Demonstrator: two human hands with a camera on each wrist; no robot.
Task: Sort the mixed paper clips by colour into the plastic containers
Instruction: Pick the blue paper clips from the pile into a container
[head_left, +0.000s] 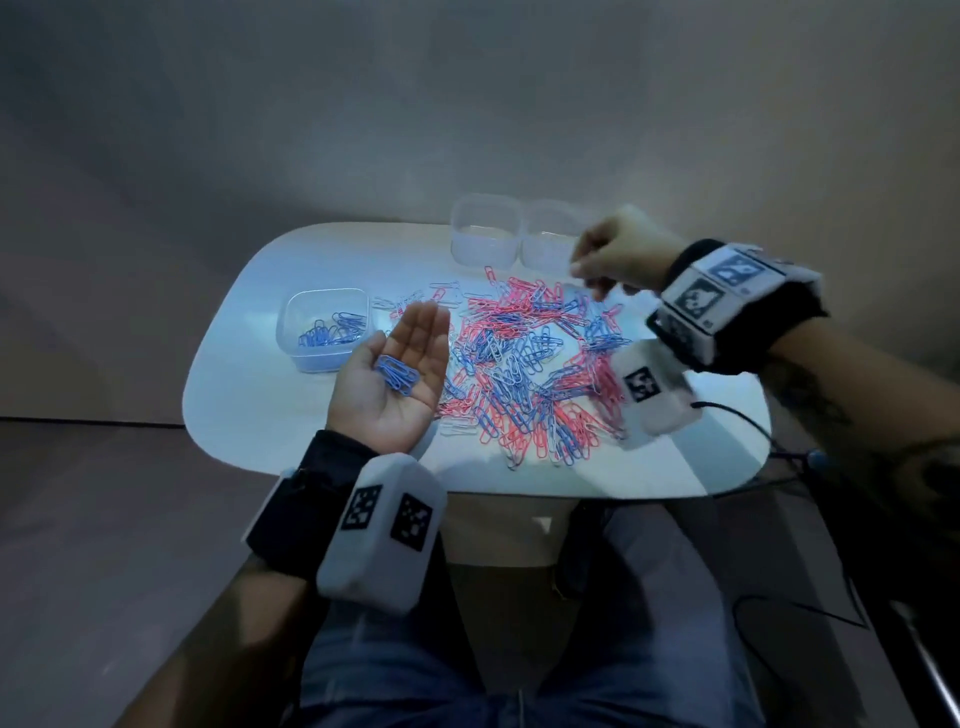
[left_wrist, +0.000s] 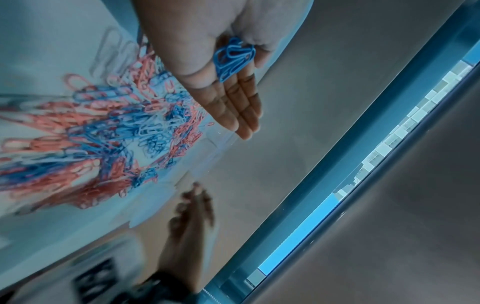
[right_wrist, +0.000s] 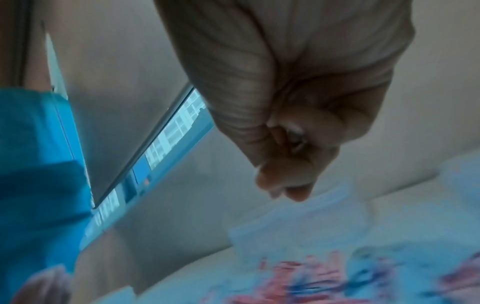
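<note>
Head view: left hand (head_left: 395, 374) is palm-up with fingers straight, a small bunch of blue clips (head_left: 397, 375) lying loose in the palm, just right of the blue container (head_left: 326, 328). Right hand (head_left: 618, 254) hovers beside the far containers, fingertips pinched together; right wrist view is too blurred to say if a clip is between them. Mixed pile (head_left: 524, 364) of pink, blue and white clips sits mid-table (head_left: 234, 405). Risks: flat palm tilts and the blue bunch slides back into the pile; clips interlock, so one pick could drag a wrong colour along. Count: three containers, one with blue clips, two clear ones (head_left: 485, 234) (head_left: 548, 236) look empty; loose clips too many to count.
</note>
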